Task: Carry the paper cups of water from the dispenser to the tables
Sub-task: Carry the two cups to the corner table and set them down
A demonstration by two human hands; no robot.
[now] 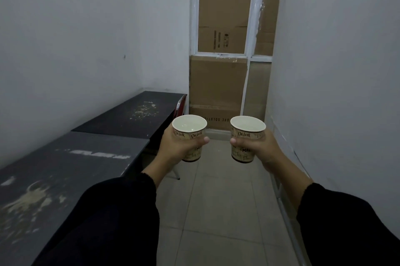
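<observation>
I hold two beige paper cups printed with dark lettering, both upright with water inside. My left hand grips the left cup around its side. My right hand grips the right cup the same way. Both cups hang over the tiled floor in front of me, roughly level and a short gap apart. Two dark tables run along the left wall: the near table and the far table, both stained with pale marks. The cups are to the right of the tables' edge.
A narrow tiled aisle runs ahead between the tables and a white partition on the right. Stacked cardboard boxes close off the far end. A red chair back shows beside the far table.
</observation>
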